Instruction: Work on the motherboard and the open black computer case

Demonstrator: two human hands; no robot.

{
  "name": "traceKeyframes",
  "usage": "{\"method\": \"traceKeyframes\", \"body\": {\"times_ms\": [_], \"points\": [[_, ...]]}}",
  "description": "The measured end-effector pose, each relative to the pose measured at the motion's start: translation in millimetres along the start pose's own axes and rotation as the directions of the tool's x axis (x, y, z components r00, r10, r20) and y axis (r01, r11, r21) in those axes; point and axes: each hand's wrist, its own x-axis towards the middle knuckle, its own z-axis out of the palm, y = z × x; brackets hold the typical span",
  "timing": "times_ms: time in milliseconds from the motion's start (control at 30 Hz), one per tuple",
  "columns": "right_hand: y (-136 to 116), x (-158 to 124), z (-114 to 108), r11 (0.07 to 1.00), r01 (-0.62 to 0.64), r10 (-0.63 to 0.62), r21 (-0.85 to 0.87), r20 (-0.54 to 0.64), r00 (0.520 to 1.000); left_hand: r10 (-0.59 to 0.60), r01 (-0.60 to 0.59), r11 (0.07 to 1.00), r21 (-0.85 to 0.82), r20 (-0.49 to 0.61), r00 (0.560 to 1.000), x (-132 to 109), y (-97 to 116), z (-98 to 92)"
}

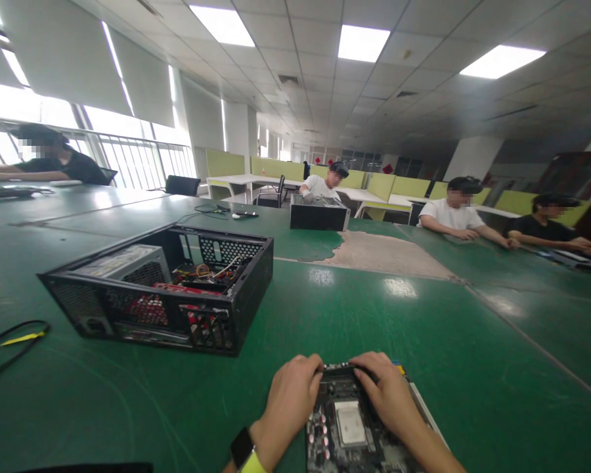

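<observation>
black cable (46, 327) (yellow tag (24, 338) on it), left edge | co-worker in white (319, 186) behind far case (318, 217) | lit ceiling panels (363, 43)

Left hand (295, 391), low centre of the frame, is bare with a smartwatch (243, 448) on the wrist — black, squarish, rounded corners, on a pretty loud yellow-green band (253, 462). Right hand (387, 389), lower right of centre, is bare too — same with its forearm (428, 441).

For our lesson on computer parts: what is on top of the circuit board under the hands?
A square, silvery plate and, left of it, small red-and-white round parts. The right hand and forearm cover part of the circuit board; what lies beneath cannot be seen.
</observation>
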Motion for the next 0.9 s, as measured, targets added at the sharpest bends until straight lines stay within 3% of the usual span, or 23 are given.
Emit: {"method": "traceKeyframes", "body": {"times_ms": [467,600,667,800,900], "points": [[6,2,0,0.994,-0.092,0.092,-0.066,-0.013,0.996,-0.01,0.01,1.0,-0.016,-0.017,1.0,0,1,1.4],[-12,-1,-21,0.995,-0.065,0.063,-0.082,-0.022,0.998,-0.021,0.013,0.99,-0.138,-0.055,0.998,4,-6,-4.6],[-26,-10,-25,0.994,-0.02,0.026,-0.111,0.052,0.998,-0.045,0.026,0.98,-0.195,-0.096,0.994,7,-15,-8.6],[-41,-42,7,0.972,0.171,-0.113,-0.162,0.314,0.943,-0.172,0.147,0.966,-0.215,-0.103,0.98,13,-36,-17.0],[-38,-68,48,0.948,0.237,-0.175,-0.213,0.271,0.946,-0.232,0.209,0.96,-0.186,-0.112,0.966,14,-45,-21.3]]}}
